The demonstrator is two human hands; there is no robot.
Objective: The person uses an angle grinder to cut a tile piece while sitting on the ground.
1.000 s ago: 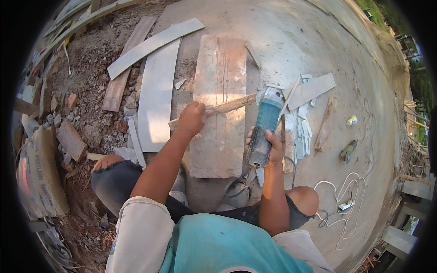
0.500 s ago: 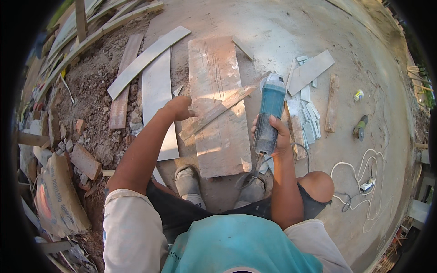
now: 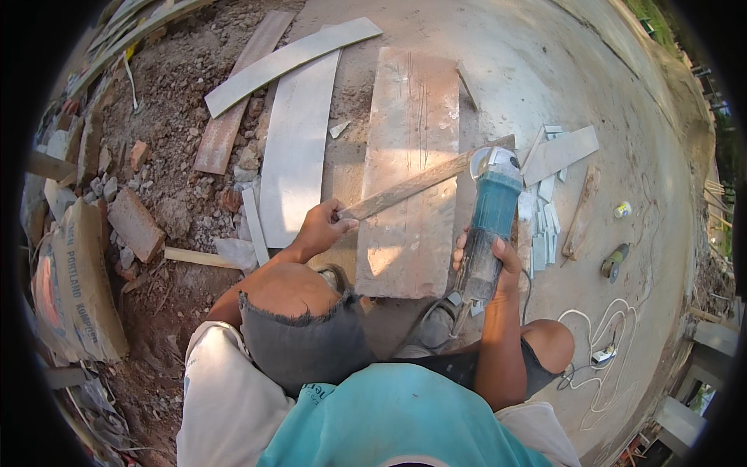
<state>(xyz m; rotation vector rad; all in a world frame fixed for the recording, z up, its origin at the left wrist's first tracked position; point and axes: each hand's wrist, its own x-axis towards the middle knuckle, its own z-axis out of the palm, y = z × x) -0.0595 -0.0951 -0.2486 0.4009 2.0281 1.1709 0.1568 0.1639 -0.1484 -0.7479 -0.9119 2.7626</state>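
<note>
Surface: grey concrete floor (image 3: 661,303), dusty, part sun, part shade; at left it gives way to brown dirt (image 3: 183,167) with rubble, a brick (image 3: 135,220) and a paper bag (image 3: 74,288). On the floor, a long slab (image 3: 406,253), reddish-grey, dusty, dark lines scored toward its far edge. Beyond its left edge, two pale boards, one (image 3: 293,64) crossing the other (image 3: 299,152); beyond its right edge, pale offcuts (image 3: 545,241) and a second grinder (image 3: 615,262).

Strip (image 3: 416,184): narrow, straight, brown-grey, mottled; lies slantwise across the slab, overhanging both long edges. Left hand (image 3: 320,230): thumb and fingers pinch its near end, past the slab's left edge. Right hand (image 3: 492,261): fingers wrapped round the teal grinder (image 3: 496,201), dark and dusty at the handle. Disc (image 3: 478,163) at the strip, just beyond the slab's right edge; contact cannot be told.
</note>
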